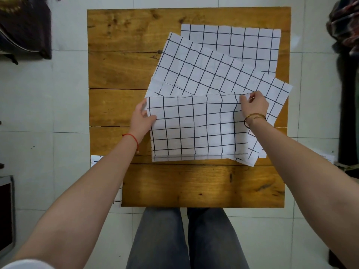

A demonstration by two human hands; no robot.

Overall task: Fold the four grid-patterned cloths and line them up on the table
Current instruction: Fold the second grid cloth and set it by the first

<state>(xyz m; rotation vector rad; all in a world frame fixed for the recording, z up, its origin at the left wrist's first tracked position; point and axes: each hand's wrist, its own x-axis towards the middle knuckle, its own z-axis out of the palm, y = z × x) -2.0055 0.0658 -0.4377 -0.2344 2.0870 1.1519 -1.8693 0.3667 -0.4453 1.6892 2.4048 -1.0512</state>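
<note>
Holding the nearest grid cloth [196, 129] by its two far corners, both hands work over the wooden table [120, 74]. Left hand [141, 121]: thumb lies on top of the cloth's left edge, fingers go behind the corner, so the corner is pinched between them. Right hand [254, 105]: fingertips and thumb are closed together on the far right corner, which puckers upward a little. A red string [132, 137] circles the left wrist; a gold bangle [254, 117] sits on the right wrist.

This cloth looks doubled over: a second hem line runs just inside its near edge. It lies on the table's right half, its near edge parallel to the table's near edge.

Under it, farther up the table, a second grid cloth [206, 68] lies flat but skewed, one corner reaching past the table's right edge. Its near right part shows from under the held cloth.

A third grid cloth [242, 41] lies square in the table's far right corner, partly covered by the skewed one.

A fourth grid-patterned piece [95, 159] shows at the table's near left edge, mostly hidden by the left forearm; whether it is folded, cannot tell.

Grey trousers [174, 239] are visible below the table's near edge, tiled floor [70, 94] all around.
</note>
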